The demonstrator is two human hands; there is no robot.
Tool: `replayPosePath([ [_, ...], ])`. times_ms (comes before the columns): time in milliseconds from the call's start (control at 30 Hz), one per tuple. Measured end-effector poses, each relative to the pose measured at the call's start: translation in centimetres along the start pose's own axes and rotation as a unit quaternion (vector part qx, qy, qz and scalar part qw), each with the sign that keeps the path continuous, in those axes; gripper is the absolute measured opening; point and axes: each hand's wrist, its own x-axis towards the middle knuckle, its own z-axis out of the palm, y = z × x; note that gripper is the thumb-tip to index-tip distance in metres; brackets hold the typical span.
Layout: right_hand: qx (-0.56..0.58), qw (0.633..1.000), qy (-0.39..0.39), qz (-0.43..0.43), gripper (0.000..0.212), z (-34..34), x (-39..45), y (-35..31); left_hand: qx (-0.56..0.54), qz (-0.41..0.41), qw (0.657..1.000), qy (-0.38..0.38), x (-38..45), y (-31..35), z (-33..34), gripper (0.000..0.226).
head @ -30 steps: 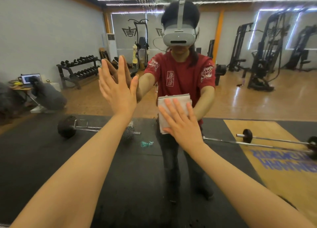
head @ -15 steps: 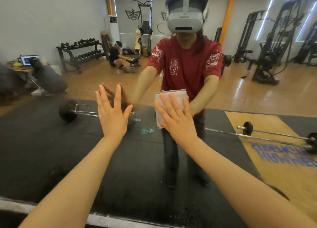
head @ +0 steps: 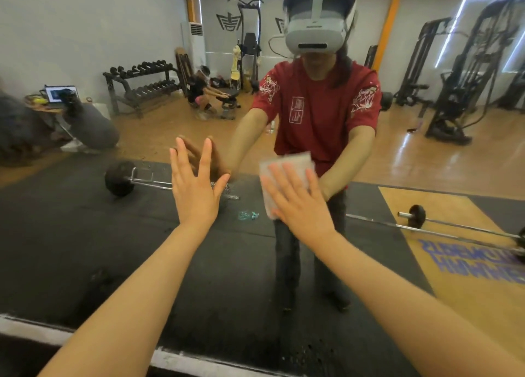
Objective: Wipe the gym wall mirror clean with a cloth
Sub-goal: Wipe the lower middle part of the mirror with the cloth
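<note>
The wall mirror [head: 85,249] fills nearly the whole view and reflects the gym and my own body. My right hand [head: 298,203] lies flat with straight fingers on a folded white cloth [head: 287,163] and presses it against the glass at about waist height of my reflection. The cloth looks blurred. My left hand [head: 196,186] is spread open, palm against the mirror to the left of the cloth, holding nothing.
The mirror's lower frame [head: 31,331] runs along the bottom left. Reflected in the glass are a barbell [head: 122,178] on black mats, a second barbell [head: 417,216], a dumbbell rack [head: 142,87], weight machines [head: 460,73] and a crouching person [head: 201,92].
Both hands have slid down the mirror, the left one farther. The cloth went down with my right hand, and the mirror's bottom frame has come into view.
</note>
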Motion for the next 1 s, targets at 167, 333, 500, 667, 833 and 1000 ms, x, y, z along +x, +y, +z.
replayPosePath([
  [167, -0.016, 0.999, -0.042, -0.025, 0.092, 0.7, -3.3, -0.7, -0.005, -0.006, 1.0, -0.007, 0.0, 0.2, -0.2, 0.081],
  [333, 0.018, 0.993, 0.024, 0.118, 0.079, -2.5, 3.0, 4.7, -0.027, -0.012, 1.0, -0.012, 0.0, 0.3, -0.1, 0.08],
  [500, 0.039, 0.991, -0.005, 0.13, 0.085, -1.9, 1.6, 3.6, -0.056, -0.036, 0.998, -0.021, 0.0, 1.0, 0.3, 0.08],
  [667, 0.0, 0.998, -0.05, 0.038, 0.095, 1.1, -6.5, -1.1, -0.051, -0.038, 0.998, -0.002, 0.0, 0.9, 0.8, 0.08],
  [833, 0.002, 0.996, -0.058, 0.071, 0.094, 1.2, -10.4, 3.0, -0.053, -0.032, 0.998, 0.004, 0.0, 0.8, 1.0, 0.08],
  [1000, -0.003, 0.994, -0.067, 0.081, 0.087, 1.1, -12.7, 7.7, -0.05, -0.026, 0.998, 0.007, 0.0, 0.8, 1.1, 0.077],
])
